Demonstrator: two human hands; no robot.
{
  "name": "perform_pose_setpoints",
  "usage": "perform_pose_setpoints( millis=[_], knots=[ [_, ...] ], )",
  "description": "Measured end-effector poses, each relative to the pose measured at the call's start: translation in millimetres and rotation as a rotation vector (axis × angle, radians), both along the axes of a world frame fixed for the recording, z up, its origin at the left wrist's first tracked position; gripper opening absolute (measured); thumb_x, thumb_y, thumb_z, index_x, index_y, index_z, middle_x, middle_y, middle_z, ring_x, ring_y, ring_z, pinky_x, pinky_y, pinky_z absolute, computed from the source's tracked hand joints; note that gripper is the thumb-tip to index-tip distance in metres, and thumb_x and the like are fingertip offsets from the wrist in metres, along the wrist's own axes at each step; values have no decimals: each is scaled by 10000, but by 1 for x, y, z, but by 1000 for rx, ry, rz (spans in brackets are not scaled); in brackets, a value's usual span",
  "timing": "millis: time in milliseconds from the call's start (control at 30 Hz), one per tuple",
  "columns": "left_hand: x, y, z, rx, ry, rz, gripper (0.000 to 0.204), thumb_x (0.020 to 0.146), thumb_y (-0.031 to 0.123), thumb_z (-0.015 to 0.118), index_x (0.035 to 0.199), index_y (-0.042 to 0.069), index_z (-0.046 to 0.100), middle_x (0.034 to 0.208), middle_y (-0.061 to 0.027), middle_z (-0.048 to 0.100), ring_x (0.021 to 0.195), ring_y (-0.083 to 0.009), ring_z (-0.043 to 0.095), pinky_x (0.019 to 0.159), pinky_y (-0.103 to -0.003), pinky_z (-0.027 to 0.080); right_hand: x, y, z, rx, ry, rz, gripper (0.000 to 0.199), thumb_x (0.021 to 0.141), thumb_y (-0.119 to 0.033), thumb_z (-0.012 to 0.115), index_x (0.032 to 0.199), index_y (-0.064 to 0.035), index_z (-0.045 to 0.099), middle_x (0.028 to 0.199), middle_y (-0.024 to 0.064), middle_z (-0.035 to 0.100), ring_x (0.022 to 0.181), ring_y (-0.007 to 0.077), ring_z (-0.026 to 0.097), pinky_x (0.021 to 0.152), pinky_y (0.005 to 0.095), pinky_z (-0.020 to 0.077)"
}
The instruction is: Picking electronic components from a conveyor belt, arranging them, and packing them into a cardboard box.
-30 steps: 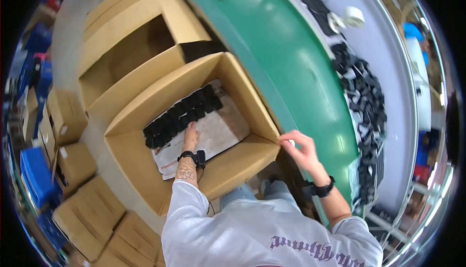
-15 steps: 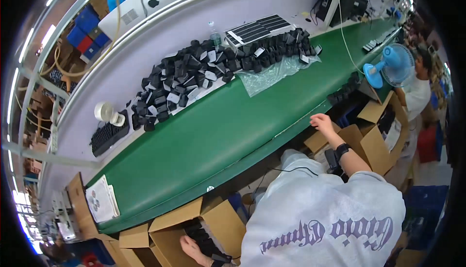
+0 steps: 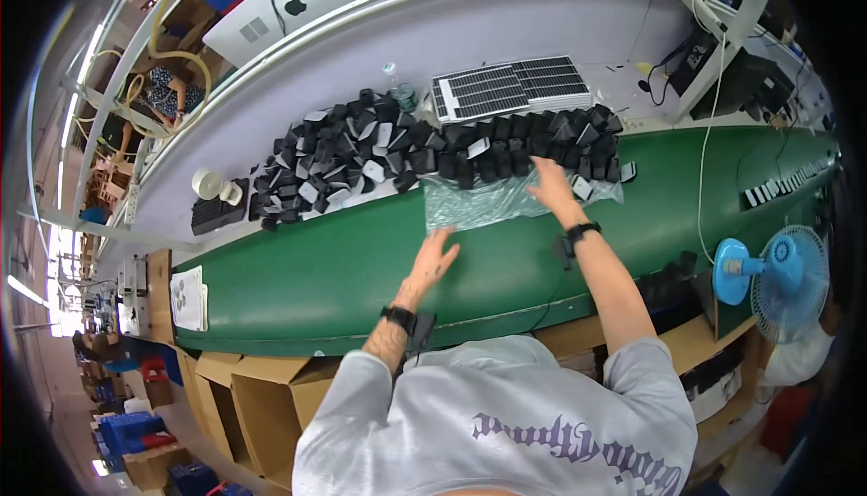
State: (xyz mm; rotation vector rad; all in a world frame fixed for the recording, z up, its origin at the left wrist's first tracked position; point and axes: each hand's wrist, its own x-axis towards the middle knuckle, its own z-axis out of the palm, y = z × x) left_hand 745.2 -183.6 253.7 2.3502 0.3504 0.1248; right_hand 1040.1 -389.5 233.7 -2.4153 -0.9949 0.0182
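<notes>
My right hand (image 3: 553,191) reaches over a clear plastic bag (image 3: 479,207), its fingers apart and pointing at several black block-like parts (image 3: 506,164) standing in rows. Nothing shows in it. My left hand (image 3: 432,263) is just in front of the bag's near left edge, fingers spread, also holding nothing. Left of the rows lies a loose heap of similar black parts (image 3: 339,155), some with pale grey faces. A single part with a light face (image 3: 581,188) rests on the bag, right of my right hand.
The green bench top (image 3: 316,270) runs across. Behind the parts stand solar panels (image 3: 515,90) and a clear bottle (image 3: 399,90). A blue fan (image 3: 777,270) is at the right, a hanging white cable (image 3: 710,162) near it. Open cardboard boxes (image 3: 266,406) sit below the front edge.
My left hand has come up out of the cardboard box of black parts and over the bench. My right hand has moved from the bench's front edge to the rows. The view has turned.
</notes>
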Motion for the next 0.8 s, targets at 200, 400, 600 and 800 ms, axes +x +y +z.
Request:
perform_pose_setpoints(
  millis=[200,400,600,800],
  knots=[
    [135,44,-10,415,-66,78,667,810,274,754,1377,46,489,1379,-184,485,1267,-391,462,1050,-451,421,19,74,5,-267,-189,225,784,699,-449,815,1344,-122,513,1290,105,539,1185,304,524,893,432,469],
    [211,44,-6,464,-115,-10,726,808,358,767,1404,65,472,1338,-143,529,1217,-355,515,996,-470,447,31,75,-34,-93,-295,225,731,729,-573,747,1268,-104,594,1195,74,548,1179,281,471,913,485,397],
    [222,39,-20,426,12,50,591,850,382,720,1329,88,533,1189,-112,584,1135,-338,551,902,-462,453,37,89,-27,-129,-238,284,666,716,-592,745,1143,-93,631,1083,60,575,1095,262,502,848,453,399],
    [168,27,-14,358,-342,301,436,827,244,763,1159,8,606,1067,-177,622,1033,-381,563,932,-467,428,38,83,-29,-130,-126,242,664,678,-600,770,1079,-92,625,1006,65,596,1013,268,549,798,444,442]
  ],
)
